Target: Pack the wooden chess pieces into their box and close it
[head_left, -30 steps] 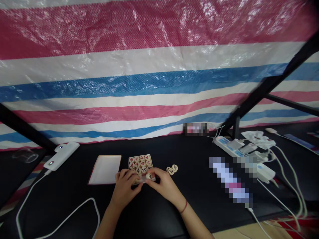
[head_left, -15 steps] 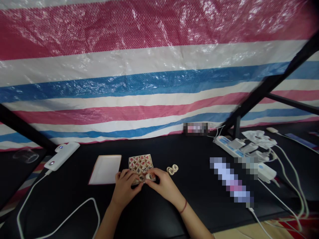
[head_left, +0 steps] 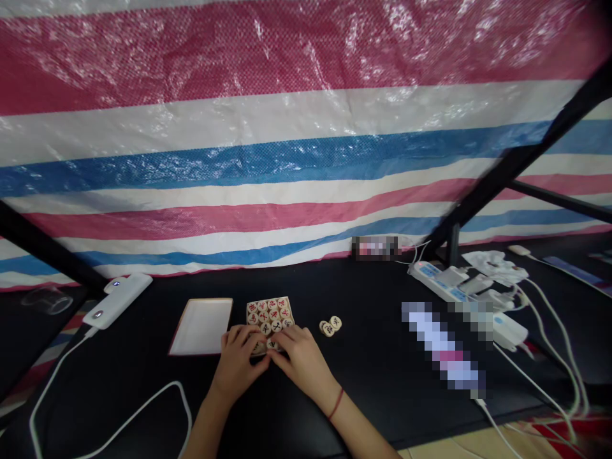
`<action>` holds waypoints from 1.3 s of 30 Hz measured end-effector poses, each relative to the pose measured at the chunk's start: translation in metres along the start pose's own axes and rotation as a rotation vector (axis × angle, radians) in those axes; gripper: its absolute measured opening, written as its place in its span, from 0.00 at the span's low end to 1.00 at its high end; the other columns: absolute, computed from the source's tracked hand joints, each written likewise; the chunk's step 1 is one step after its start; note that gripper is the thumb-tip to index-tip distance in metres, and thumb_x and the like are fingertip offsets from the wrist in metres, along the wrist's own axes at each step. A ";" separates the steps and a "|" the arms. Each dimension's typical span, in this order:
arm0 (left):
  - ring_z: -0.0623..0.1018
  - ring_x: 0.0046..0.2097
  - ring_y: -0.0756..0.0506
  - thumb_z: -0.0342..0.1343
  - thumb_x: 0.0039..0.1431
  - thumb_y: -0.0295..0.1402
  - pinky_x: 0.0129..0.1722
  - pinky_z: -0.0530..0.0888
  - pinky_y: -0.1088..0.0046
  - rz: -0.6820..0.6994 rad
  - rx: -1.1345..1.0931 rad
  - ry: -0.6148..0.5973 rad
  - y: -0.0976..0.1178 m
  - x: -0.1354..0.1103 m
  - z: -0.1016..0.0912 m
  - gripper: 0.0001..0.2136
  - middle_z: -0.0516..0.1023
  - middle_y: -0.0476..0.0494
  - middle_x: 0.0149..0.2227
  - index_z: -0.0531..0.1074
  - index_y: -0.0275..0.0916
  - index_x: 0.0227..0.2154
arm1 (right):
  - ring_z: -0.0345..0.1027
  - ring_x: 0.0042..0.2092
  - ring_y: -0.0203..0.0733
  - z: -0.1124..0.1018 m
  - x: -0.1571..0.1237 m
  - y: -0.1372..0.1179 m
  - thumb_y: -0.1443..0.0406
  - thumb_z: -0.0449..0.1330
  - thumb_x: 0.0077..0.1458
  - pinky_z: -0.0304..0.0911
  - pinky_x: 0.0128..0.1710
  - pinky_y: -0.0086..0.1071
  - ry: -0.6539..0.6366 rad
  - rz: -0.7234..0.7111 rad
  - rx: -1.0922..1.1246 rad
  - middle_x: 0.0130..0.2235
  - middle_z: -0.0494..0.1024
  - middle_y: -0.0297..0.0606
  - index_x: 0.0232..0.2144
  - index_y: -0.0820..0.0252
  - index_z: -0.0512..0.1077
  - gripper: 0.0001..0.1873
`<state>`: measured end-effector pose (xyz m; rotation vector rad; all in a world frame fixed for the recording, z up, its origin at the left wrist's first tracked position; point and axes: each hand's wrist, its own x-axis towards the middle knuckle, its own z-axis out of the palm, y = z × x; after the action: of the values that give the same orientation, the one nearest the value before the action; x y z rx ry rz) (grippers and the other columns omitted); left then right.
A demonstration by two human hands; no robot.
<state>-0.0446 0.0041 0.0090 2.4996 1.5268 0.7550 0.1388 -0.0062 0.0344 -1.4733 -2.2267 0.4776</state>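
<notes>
An open box (head_left: 247, 313) is packed with round xiangqi pieces (head_left: 262, 316), red-lettered at the back and black-lettered nearer me. My left hand (head_left: 239, 360) wraps the box's front left corner, its fingers over the pieces and its thumb along the front side. My right hand (head_left: 306, 360) reaches over the front right part, with thumb and fingers closed about a black-lettered xiangqi piece (head_left: 272, 344) in the front row. The fingers hide part of that row. To the right, several loose xiangqi pieces (head_left: 329, 327) lie in a small heap on the black table (head_left: 373, 382).
The box lid (head_left: 201, 326) lies inside up on the left. Farther left is a white device (head_left: 119, 303) with a cable. A power strip (head_left: 459, 296) with chargers and cables, and a blurred-out object (head_left: 444, 347), lie at right. A striped tarp (head_left: 268, 191) hangs behind.
My right hand has shifted a little left and forward over the box. The piece at its fingers has moved from the front right corner toward the row's middle. My left hand stays nearly still.
</notes>
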 end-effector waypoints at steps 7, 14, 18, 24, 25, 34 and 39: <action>0.70 0.46 0.41 0.60 0.54 0.31 0.44 0.65 0.62 0.004 -0.024 0.022 0.002 0.000 0.000 0.06 0.77 0.47 0.42 0.74 0.45 0.35 | 0.68 0.42 0.44 0.000 -0.002 -0.002 0.66 0.60 0.59 0.55 0.41 0.35 0.015 0.088 0.064 0.39 0.79 0.35 0.41 0.54 0.74 0.07; 0.70 0.47 0.41 0.60 0.52 0.30 0.45 0.66 0.61 -0.008 -0.024 0.000 -0.001 -0.001 0.002 0.10 0.77 0.47 0.44 0.74 0.46 0.39 | 0.69 0.42 0.41 0.004 0.000 -0.009 0.70 0.56 0.60 0.54 0.41 0.34 0.016 0.099 0.154 0.38 0.80 0.31 0.36 0.54 0.74 0.08; 0.71 0.47 0.40 0.61 0.52 0.31 0.45 0.67 0.61 -0.002 -0.012 0.011 -0.001 -0.001 0.003 0.12 0.77 0.45 0.44 0.74 0.45 0.41 | 0.70 0.42 0.42 0.002 0.001 -0.006 0.70 0.56 0.59 0.57 0.42 0.34 0.056 0.087 0.196 0.39 0.80 0.33 0.38 0.54 0.74 0.08; 0.71 0.47 0.41 0.58 0.55 0.33 0.46 0.68 0.62 0.024 -0.024 0.066 0.001 0.000 0.002 0.11 0.76 0.45 0.43 0.74 0.45 0.42 | 0.70 0.48 0.44 -0.037 -0.008 0.036 0.74 0.53 0.52 0.63 0.49 0.35 0.119 0.162 0.083 0.49 0.74 0.42 0.45 0.59 0.72 0.19; 0.71 0.47 0.41 0.58 0.55 0.33 0.46 0.68 0.62 0.029 -0.026 0.083 0.002 0.000 0.002 0.11 0.76 0.45 0.43 0.74 0.45 0.42 | 0.71 0.47 0.44 -0.044 -0.011 0.044 0.73 0.54 0.52 0.65 0.47 0.35 0.046 0.212 0.033 0.54 0.71 0.44 0.52 0.59 0.69 0.24; 0.72 0.46 0.43 0.53 0.59 0.31 0.47 0.66 0.63 0.097 -0.042 0.129 0.020 0.020 -0.010 0.08 0.76 0.46 0.42 0.75 0.45 0.40 | 0.73 0.50 0.47 -0.053 -0.017 0.076 0.75 0.52 0.55 0.66 0.50 0.36 -0.164 0.278 -0.116 0.54 0.74 0.47 0.55 0.62 0.69 0.25; 0.72 0.46 0.43 0.54 0.59 0.30 0.48 0.65 0.62 0.093 -0.028 0.178 0.023 0.028 -0.009 0.10 0.78 0.45 0.42 0.75 0.45 0.42 | 0.75 0.44 0.46 -0.054 -0.011 0.067 0.69 0.58 0.55 0.66 0.46 0.34 -0.049 0.321 0.071 0.44 0.80 0.44 0.44 0.60 0.76 0.15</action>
<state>-0.0200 0.0153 0.0343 2.5578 1.4477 1.0307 0.2232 0.0121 0.0447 -1.8059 -1.9918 0.6907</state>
